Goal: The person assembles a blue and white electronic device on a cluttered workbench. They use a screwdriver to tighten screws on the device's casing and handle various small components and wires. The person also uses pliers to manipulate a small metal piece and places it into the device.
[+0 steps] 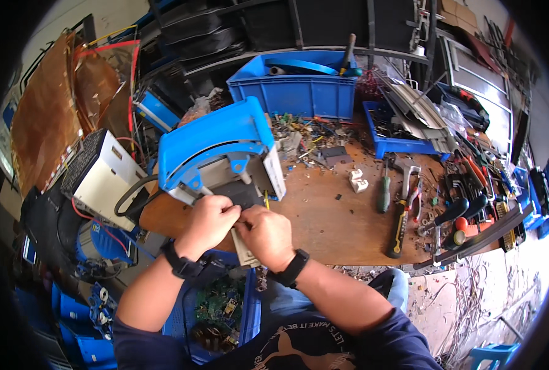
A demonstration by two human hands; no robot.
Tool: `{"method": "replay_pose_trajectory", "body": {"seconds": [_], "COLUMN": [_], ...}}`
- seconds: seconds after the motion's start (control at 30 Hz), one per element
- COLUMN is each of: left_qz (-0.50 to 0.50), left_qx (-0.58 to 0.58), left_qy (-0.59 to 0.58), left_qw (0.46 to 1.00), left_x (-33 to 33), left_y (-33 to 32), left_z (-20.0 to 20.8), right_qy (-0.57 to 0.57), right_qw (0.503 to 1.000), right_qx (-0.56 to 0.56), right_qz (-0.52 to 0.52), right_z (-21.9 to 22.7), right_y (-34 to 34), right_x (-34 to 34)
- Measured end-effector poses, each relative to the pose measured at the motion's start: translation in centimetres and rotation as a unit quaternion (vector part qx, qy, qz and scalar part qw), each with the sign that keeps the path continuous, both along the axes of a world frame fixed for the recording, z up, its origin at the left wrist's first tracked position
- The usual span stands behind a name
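Note:
A blue-topped housing with light-coloured sides (216, 132) stands tilted on the left part of the wooden table. A black part (243, 193) lies inside its open underside, just beyond my fingers. My left hand (209, 220) is closed at the housing's near edge, thumb side toward the other hand. Right beside it, my right hand (264, 232) is also closed, with its fingers curled down. Between and below the hands a beige strip (242, 248) sticks out toward me. Whatever my fingertips pinch is hidden behind the knuckles.
A blue crate (293, 95) stands at the back, scrap bits in front. To the right lie a green-handled screwdriver (383, 192), a hammer (400, 225), red pliers (415, 200) and white plastic pieces (358, 181). Below the table edge, a blue crate (253, 302) holds circuit boards.

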State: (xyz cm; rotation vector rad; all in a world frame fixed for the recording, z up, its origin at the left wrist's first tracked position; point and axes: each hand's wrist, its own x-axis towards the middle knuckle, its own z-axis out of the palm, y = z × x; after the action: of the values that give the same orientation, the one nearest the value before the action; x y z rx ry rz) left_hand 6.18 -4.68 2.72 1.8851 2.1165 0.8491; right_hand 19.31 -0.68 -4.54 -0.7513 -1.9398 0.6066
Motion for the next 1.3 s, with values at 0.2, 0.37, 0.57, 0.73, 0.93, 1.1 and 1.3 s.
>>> {"method": "replay_pose_trajectory", "body": {"seconds": [0.2,0.37,0.57,0.73,0.93,1.1,1.3], "left_qz": [-0.136,-0.132,-0.093,-0.005,-0.126,-0.23,-0.212], "left_qx": [0.034,0.003,0.085,0.04,0.046,0.001,0.018], "left_qy": [0.036,0.04,0.089,0.042,0.001,0.06,0.085], "left_qw": [0.989,0.99,0.988,0.998,0.991,0.971,0.973], "left_x": [0.4,-0.8,-0.3,1.4,0.8,-0.9,-0.7], "left_y": [-1.7,-1.2,-1.5,-1.8,-2.3,-1.6,-0.2], "left_z": [1.8,2.3,0.5,0.2,2.1,2.9,2.2], "right_qy": [-0.011,-0.007,0.012,0.032,0.014,0.013,0.015], "right_qw": [0.999,1.0,0.999,0.999,1.0,1.0,1.0], "right_qx": [-0.039,-0.029,-0.028,-0.006,0.002,0.001,0.003], "right_qz": [0.002,-0.01,-0.014,-0.016,0.001,0.004,0.014], "right_z": [0.2,0.1,0.4,0.3,0.3,0.3,0.5], "right_y": [0.3,0.0,-0.1,0.0,0.1,-0.1,0.7], "right_x": [0.3,0.2,0.4,0.4,0.7,0.4,1.6]}}
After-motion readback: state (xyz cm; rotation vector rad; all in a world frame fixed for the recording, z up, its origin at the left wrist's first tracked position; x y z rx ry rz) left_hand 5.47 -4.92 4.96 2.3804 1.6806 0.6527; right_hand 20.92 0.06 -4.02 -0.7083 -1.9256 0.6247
